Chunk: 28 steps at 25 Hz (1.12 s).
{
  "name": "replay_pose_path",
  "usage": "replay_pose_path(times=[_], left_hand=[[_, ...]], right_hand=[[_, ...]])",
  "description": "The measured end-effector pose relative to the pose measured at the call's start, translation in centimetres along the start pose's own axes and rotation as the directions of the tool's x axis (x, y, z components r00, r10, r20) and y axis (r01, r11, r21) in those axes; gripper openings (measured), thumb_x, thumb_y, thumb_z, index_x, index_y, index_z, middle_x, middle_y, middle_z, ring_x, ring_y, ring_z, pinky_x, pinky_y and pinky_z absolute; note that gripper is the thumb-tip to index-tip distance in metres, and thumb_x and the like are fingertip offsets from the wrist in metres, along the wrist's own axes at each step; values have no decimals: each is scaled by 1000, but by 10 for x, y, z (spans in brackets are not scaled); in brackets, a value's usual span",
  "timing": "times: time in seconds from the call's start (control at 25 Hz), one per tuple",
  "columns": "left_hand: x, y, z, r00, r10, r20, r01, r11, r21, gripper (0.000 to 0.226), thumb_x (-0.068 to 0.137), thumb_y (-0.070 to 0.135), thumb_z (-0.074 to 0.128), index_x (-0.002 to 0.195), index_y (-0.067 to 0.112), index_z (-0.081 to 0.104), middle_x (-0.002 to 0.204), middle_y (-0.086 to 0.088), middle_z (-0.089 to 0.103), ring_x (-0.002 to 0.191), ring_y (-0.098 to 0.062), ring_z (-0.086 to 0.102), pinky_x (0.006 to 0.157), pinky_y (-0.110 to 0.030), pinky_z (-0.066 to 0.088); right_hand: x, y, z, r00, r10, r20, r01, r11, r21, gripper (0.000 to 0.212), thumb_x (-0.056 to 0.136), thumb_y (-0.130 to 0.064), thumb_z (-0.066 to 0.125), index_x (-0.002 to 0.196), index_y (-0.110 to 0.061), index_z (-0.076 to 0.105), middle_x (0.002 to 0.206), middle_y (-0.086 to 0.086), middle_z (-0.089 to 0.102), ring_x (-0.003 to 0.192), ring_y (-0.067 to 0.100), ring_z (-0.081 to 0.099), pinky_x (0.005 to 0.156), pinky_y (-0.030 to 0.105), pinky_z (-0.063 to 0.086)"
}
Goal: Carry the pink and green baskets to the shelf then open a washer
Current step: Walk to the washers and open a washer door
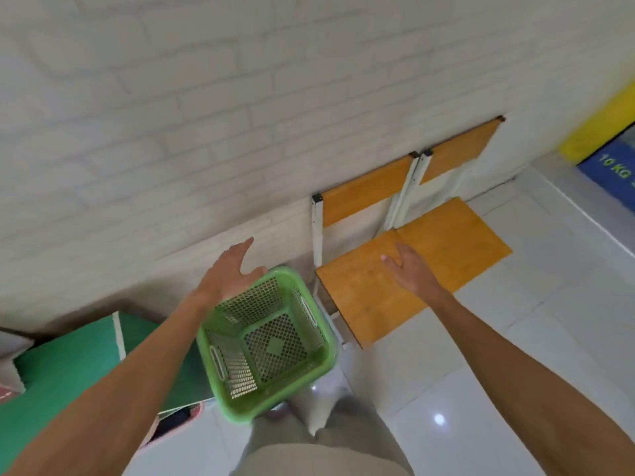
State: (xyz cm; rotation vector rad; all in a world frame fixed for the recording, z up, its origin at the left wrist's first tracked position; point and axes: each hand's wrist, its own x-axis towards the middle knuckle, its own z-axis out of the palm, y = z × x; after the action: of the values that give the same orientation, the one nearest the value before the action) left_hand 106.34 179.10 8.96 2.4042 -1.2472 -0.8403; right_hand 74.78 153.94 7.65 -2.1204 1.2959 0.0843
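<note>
White glossy tiled floor (498,365), ceiling light reflected in it. Green mesh basket (266,343) stands on it, empty, beside two orange-seated chairs (412,269) set against the brick wall. Green surface (68,359) at left, bare where visible.

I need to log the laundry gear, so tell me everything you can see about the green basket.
The green basket is light green plastic, squarish, with a thick rolled rim, perforated mesh walls and floor, and slot handles on two opposite sides. It looks empty and sits upright on the white floor, between a green surface and an orange seat. The left hand is open above its far rim; contact cannot be told. The right hand is clear of it.
</note>
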Motion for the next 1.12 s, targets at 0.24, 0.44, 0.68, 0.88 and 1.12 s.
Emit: replay_pose_path(times=[0.24,0.44,0.68,0.88,1.12], left_hand=[[56,171,36,975,191,110,-204,971,120,89,86,69,51,157,29,15,164,0,22,151,-21,20,120,-43,22],[94,339,112,933,317,171,-351,908,228,93,86,72,48,158,22,16,164,-4,21,149,-25,24,116,-44,28],[109,544,223,858,449,251,-493,856,157,94,84,73,50,158,24,18,161,-5,26,147,-28,28,115,-44,32],[133,691,294,797,502,337,-583,784,211,88,89,67,49,158,23,17,164,-6,20,150,-26,21,118,-45,26],[215,838,351,747,531,399,-648,715,261,87,88,70,44,158,29,14,165,0,16,151,-22,17,117,-47,28]], right_hand=[[-34,142,-118,973,147,-176,-144,989,28,80,92,-66,32,153,-16,24,159,12,28,145,30,28,117,48,26],[-68,291,-212,942,231,-244,-230,973,34,86,85,-74,26,149,-17,33,153,12,39,139,32,38,112,50,33],[-118,467,-319,888,343,-305,-350,936,32,79,90,-68,31,149,-15,33,154,13,37,140,32,36,115,49,30],[-130,574,-388,828,436,-352,-439,895,75,77,91,-67,32,148,-15,36,153,12,39,140,32,37,114,47,31],[-88,691,-475,783,497,-373,-489,863,124,77,90,-68,31,147,-15,38,152,13,41,139,32,39,114,49,31]])
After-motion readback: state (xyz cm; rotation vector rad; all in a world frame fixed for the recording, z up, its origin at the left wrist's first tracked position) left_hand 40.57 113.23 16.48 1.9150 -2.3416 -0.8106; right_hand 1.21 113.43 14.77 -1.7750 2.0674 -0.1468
